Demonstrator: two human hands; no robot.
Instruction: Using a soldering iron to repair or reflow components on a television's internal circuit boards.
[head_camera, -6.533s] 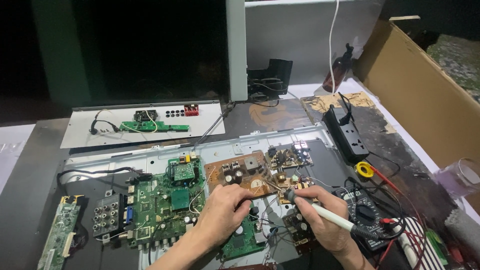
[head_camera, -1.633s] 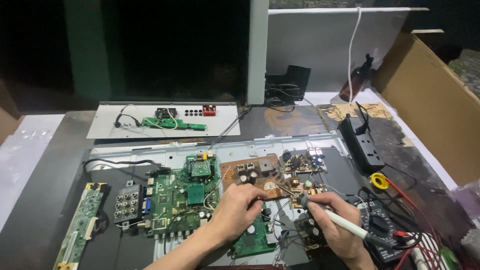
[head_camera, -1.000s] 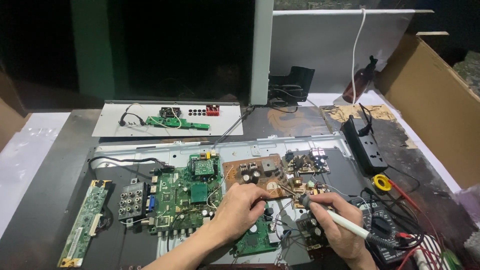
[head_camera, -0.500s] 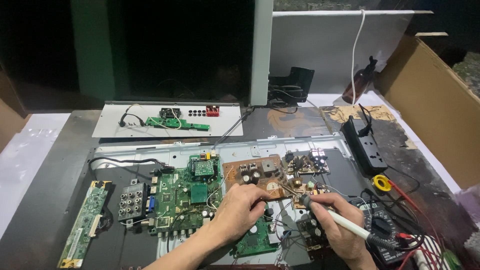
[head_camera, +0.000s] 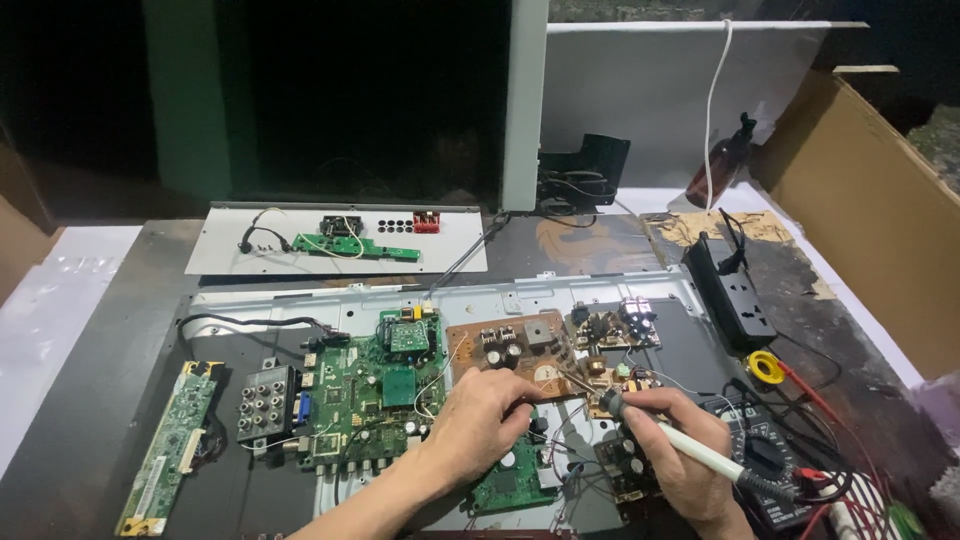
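My right hand (head_camera: 685, 455) grips a white-handled soldering iron (head_camera: 690, 445) like a pen, its thin tip touching the brown circuit board (head_camera: 505, 352) near its lower right edge. My left hand (head_camera: 480, 420) rests fingers-down on the front edge of that brown board, pinching a thin strand there; what it is stays unclear. A large green main board (head_camera: 375, 395) lies just left of my left hand. A smaller green board (head_camera: 520, 480) sits under my left wrist.
A narrow green strip board (head_camera: 165, 445) lies at the far left. A grey panel (head_camera: 335, 240) with a small green board sits behind. A black power strip (head_camera: 735, 295), yellow tape roll (head_camera: 766, 366), multimeter (head_camera: 775, 465) with red leads, and a cardboard box (head_camera: 875, 210) are on the right.
Over the last second my hands stay on the brown board with almost no motion. Earlier the camera view shifted slightly, moving everything a little to the right.
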